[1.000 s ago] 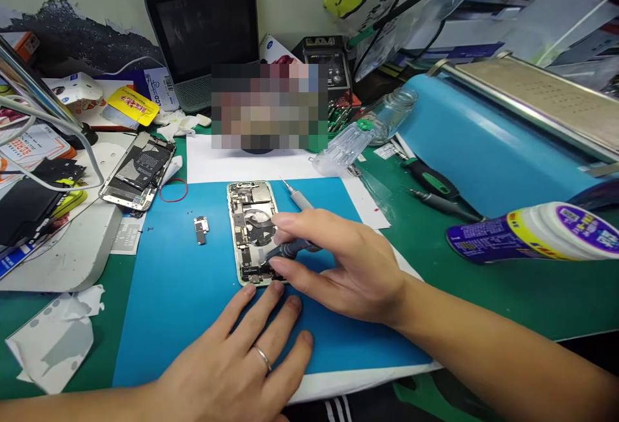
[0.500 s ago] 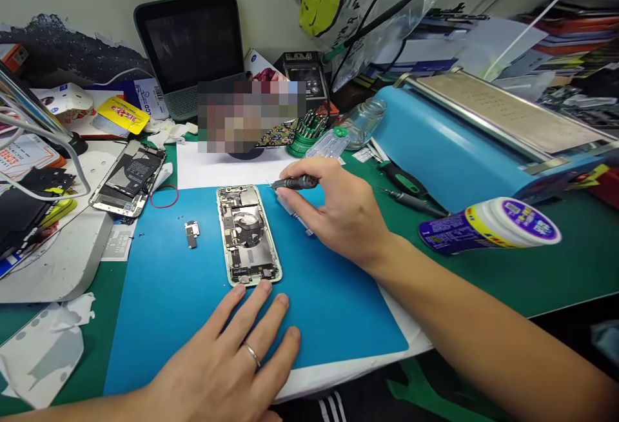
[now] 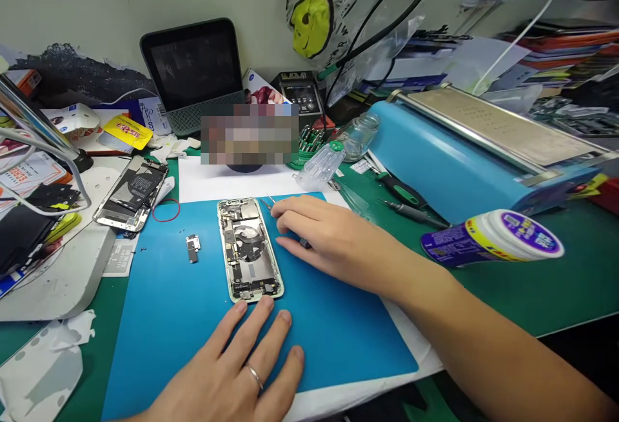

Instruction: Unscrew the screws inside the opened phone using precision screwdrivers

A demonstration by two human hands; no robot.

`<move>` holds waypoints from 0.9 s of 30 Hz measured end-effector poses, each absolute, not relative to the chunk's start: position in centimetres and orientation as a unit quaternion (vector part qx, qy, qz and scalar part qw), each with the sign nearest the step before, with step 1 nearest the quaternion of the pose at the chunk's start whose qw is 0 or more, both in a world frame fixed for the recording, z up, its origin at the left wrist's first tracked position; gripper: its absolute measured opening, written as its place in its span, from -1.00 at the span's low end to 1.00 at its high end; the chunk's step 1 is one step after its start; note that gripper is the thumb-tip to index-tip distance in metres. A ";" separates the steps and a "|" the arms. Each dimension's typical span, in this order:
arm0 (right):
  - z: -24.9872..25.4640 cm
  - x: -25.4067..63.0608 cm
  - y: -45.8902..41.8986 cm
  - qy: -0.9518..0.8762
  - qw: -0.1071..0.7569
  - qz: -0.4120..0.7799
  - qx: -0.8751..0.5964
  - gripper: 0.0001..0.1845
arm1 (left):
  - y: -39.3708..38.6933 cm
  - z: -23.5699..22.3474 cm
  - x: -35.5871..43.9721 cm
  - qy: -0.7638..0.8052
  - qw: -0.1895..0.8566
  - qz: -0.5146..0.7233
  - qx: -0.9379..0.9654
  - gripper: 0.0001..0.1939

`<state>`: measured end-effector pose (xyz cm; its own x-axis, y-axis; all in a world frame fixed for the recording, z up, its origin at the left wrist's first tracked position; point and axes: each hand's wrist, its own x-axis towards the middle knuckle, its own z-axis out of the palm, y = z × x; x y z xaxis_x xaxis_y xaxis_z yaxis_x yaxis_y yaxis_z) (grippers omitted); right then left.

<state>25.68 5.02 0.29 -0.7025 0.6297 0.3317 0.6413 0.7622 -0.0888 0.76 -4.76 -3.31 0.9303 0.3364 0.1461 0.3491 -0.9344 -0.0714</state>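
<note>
My right hand [image 3: 322, 235] is curled over the blue mat [image 3: 169, 331], thumb and fingers bent towards one another; slender tool tips [image 3: 265, 205] show past my fingertips and a dark handle end [image 3: 304, 243] shows by my thumb, but the hand covers what lies between, so I cannot tell whether I am clamped on a tool or only resting over one. My left hand [image 3: 232, 370] lies flat, fingers spread and gripping nothing, its foremost fingertips at the near edge of the smartphone [image 3: 251, 249], whose inner parts are bare. That smartphone sits to the left of my right hand, with only a narrow strip of blue between its long right side and my fingers, and on the far side of my left hand. Its long axis runs near to far, leaning so that the far end sits a little more to the left. My left hand is thus the nearer one, at the near end, while my right is just beside the long side and the tool tips are near the far right corner. Farther out, a small metal component [image 3: 193, 249] lies left of the smartphone, with a red rubber band [image 3: 165, 221] beyond it; a green-capped clear bottle [image 3: 319, 170] is on the far side of my right hand.
</note>
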 end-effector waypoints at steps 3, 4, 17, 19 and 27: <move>0.3 25.7 4.9 -0.925 0.159 -0.007 -0.346 -0.82 | -4.8 -3.2 0.8 -0.175 0.070 -0.062 -0.980 -0.54; 0.3 25.7 4.9 -0.926 0.157 -0.004 -0.343 -0.79 | -4.8 -3.3 0.8 -0.177 0.072 -0.063 -0.980 -0.54; 0.4 26.6 5.6 -0.821 0.062 -0.005 -0.568 -0.71 | -4.7 -3.3 0.7 -0.163 0.050 -0.047 -0.984 -0.40; 0.3 26.7 5.6 -0.812 0.051 0.000 -0.581 -0.68 | -4.6 -3.2 0.7 -0.159 0.038 -0.038 -0.986 -0.35; -0.3 27.3 5.8 -0.808 0.057 -0.028 -0.585 -0.64 | -4.7 -3.1 0.6 -0.160 0.031 -0.033 -0.986 -0.33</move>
